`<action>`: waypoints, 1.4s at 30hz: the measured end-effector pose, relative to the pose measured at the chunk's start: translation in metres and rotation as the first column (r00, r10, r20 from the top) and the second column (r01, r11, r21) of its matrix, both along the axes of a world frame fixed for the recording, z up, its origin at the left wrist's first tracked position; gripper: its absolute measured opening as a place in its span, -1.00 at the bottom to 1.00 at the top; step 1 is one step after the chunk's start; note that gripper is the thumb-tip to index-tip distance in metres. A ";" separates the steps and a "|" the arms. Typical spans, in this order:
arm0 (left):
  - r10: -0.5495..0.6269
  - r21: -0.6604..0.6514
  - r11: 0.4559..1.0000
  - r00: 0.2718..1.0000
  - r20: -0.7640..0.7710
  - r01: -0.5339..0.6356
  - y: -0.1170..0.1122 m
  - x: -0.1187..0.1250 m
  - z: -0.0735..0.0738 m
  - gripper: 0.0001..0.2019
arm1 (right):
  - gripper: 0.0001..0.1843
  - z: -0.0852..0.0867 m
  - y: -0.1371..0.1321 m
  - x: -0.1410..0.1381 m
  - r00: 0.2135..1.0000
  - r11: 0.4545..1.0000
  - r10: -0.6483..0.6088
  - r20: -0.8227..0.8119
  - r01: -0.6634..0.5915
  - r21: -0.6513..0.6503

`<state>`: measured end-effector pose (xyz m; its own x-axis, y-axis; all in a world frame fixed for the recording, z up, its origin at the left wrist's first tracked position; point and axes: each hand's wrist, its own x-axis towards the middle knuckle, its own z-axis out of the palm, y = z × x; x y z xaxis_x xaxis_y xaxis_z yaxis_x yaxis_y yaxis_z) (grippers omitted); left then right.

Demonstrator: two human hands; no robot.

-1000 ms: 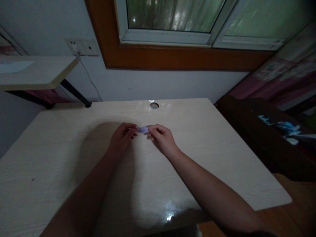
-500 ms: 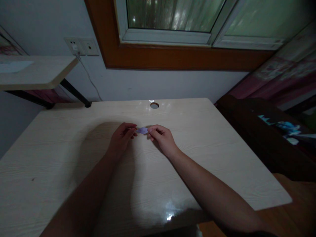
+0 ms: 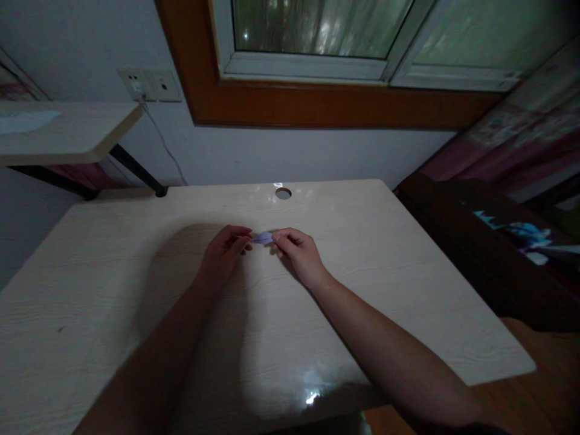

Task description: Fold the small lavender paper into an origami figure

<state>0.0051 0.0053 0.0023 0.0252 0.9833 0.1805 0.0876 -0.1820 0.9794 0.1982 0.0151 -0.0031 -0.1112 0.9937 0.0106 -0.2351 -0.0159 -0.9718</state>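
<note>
A small purple piece of folded paper [image 3: 263, 238] is stretched between my two hands, over the far middle of the desk. My left hand [image 3: 223, 249] pinches its left end between thumb and fingers. Its right end is gripped by the thumb and forefinger of my right hand [image 3: 296, 248]. Only the middle of the paper shows; the fingertips hide both ends. Both forearms reach in low over the pale wooden desk [image 3: 290, 320].
A round cable hole [image 3: 283, 193] lies beyond my hands near the desk's back edge. At left stands a raised shelf [image 3: 67, 136] on black legs. Behind are a wall socket [image 3: 149, 85] with a cord and a window. Dark furniture [image 3: 475, 241] borders the right side.
The purple paper looks slightly narrower and tilted between my fingers. Both hands have stayed almost in place, keeping their pinch.
</note>
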 end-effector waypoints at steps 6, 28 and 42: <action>-0.009 -0.009 1.000 1.000 -0.013 0.009 0.000 0.000 0.003 -0.76 | -0.79 -0.002 0.001 -0.001 1.000 1.000 0.000 -0.013 0.000 -0.011; -0.016 -0.020 1.000 1.000 -0.008 0.016 0.000 0.000 0.002 -0.74 | -0.75 0.002 -0.001 0.000 0.999 1.000 0.014 0.037 -0.014 -0.001; -0.016 -0.015 1.000 1.000 -0.006 0.016 0.001 -0.001 -0.003 -0.73 | -0.75 0.002 -0.001 0.001 0.995 0.997 0.070 0.078 -0.072 0.023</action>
